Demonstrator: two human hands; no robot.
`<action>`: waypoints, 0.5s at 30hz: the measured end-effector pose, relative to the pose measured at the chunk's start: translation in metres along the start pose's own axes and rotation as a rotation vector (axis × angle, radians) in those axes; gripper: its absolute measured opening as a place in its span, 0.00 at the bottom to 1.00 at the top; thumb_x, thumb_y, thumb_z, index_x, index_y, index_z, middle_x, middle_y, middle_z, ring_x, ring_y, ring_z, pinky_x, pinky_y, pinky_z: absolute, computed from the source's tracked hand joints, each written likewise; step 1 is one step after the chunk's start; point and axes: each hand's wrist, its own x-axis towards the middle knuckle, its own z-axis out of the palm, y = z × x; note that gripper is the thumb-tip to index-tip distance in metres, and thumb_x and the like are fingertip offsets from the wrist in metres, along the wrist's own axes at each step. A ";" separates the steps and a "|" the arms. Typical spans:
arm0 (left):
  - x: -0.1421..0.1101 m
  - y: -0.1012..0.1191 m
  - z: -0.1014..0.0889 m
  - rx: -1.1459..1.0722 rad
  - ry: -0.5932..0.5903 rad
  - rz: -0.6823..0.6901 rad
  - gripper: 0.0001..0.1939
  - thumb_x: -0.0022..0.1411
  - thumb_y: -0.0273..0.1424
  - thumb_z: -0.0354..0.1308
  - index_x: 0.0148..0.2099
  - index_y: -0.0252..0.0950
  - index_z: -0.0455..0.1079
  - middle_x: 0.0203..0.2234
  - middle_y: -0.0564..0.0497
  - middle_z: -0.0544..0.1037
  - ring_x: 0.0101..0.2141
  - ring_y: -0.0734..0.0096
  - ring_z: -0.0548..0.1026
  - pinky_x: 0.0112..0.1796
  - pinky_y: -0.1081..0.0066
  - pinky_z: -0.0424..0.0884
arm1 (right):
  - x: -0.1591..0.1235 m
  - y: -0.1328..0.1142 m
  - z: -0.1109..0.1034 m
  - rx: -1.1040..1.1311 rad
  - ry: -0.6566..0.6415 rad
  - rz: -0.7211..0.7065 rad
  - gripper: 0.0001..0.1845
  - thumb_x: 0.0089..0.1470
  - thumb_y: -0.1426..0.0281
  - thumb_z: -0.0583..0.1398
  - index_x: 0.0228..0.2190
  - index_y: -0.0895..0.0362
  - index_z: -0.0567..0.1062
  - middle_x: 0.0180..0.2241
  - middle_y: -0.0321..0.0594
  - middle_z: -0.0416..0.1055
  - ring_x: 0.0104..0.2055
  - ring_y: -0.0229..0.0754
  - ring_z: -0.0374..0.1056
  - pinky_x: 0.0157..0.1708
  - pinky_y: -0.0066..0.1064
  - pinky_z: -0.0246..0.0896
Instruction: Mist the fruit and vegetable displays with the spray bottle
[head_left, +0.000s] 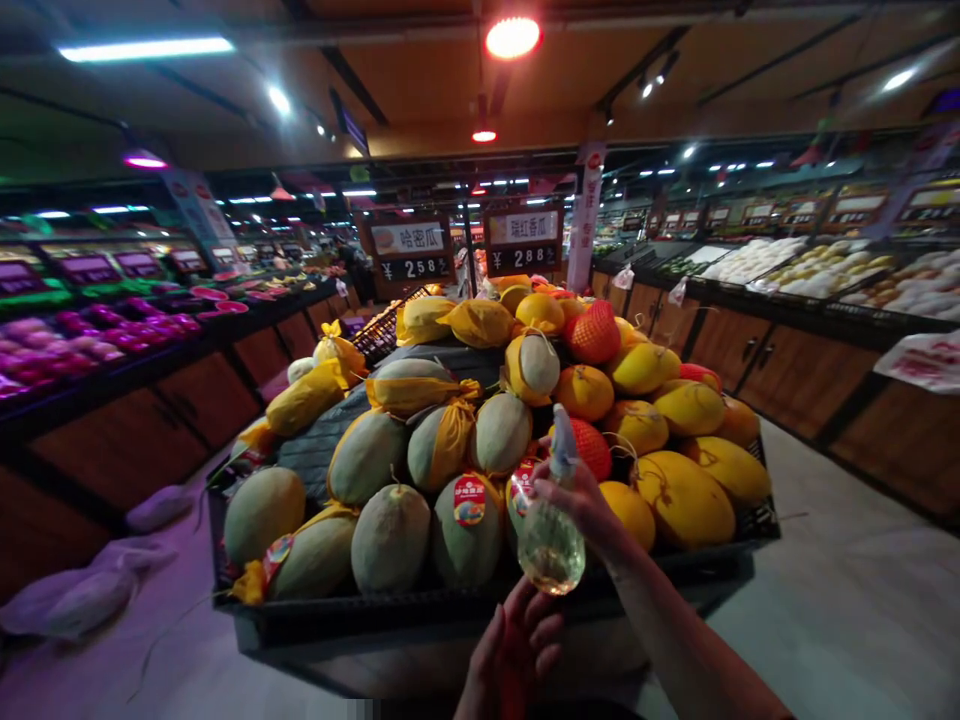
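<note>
My right hand (574, 500) grips a clear spray bottle (551, 550) by its neck, just below the pale nozzle. Pale yellowish liquid shows in the bottle. Below its base is my left hand (521, 640), palm up with loosely curled fingers apart and nothing in them; whether a fingertip touches the bottle I cannot tell. Behind the bottle, green netted melons (390, 540) fill the left and middle of a black display stand (330, 625), several wrapped in yellow cloth. Yellow melons (686, 500) lie on the right, a few in red foam nets (592, 332).
Price signs (409, 250) stand behind the melons. Purple-lit fruit shelves (97, 340) run along the left, and vegetable bins (817, 270) along the right. Plastic-wrapped bundles (82, 595) lie on the floor at left. A white bag (922, 362) hangs at the right counter.
</note>
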 end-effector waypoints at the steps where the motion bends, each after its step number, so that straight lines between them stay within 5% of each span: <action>1: 0.000 -0.001 0.005 0.022 -0.034 -0.026 0.33 0.60 0.51 0.69 0.64 0.45 0.75 0.59 0.49 0.80 0.51 0.66 0.80 0.49 0.69 0.75 | -0.006 0.001 -0.014 0.016 0.058 0.017 0.13 0.54 0.57 0.67 0.33 0.53 0.75 0.43 0.42 0.73 0.37 0.43 0.73 0.40 0.39 0.72; 4: 0.000 0.000 0.014 0.069 -0.077 -0.086 0.34 0.59 0.51 0.70 0.64 0.43 0.74 0.59 0.46 0.81 0.52 0.66 0.80 0.49 0.70 0.74 | -0.025 0.011 -0.052 -0.004 0.206 0.027 0.17 0.53 0.55 0.69 0.34 0.53 0.75 0.47 0.43 0.73 0.35 0.42 0.75 0.38 0.39 0.74; 8: -0.001 0.003 0.013 0.068 -0.005 -0.081 0.34 0.58 0.52 0.70 0.63 0.44 0.76 0.57 0.47 0.82 0.52 0.67 0.80 0.49 0.70 0.73 | -0.043 0.029 -0.082 -0.007 0.323 0.071 0.24 0.50 0.54 0.72 0.42 0.53 0.73 0.36 0.37 0.74 0.34 0.46 0.77 0.38 0.41 0.74; 11: -0.002 0.003 0.011 0.101 0.092 -0.067 0.35 0.56 0.53 0.71 0.61 0.43 0.77 0.58 0.45 0.82 0.54 0.64 0.79 0.50 0.68 0.72 | -0.047 0.033 -0.075 -0.010 0.292 0.118 0.24 0.49 0.55 0.73 0.40 0.53 0.73 0.34 0.36 0.73 0.33 0.47 0.78 0.37 0.41 0.74; 15: -0.006 0.000 0.007 0.131 0.261 -0.030 0.39 0.51 0.58 0.72 0.61 0.43 0.78 0.60 0.44 0.79 0.60 0.56 0.73 0.54 0.63 0.69 | -0.043 0.027 -0.034 -0.013 0.086 0.158 0.17 0.51 0.56 0.69 0.34 0.54 0.73 0.37 0.40 0.73 0.34 0.46 0.76 0.38 0.41 0.73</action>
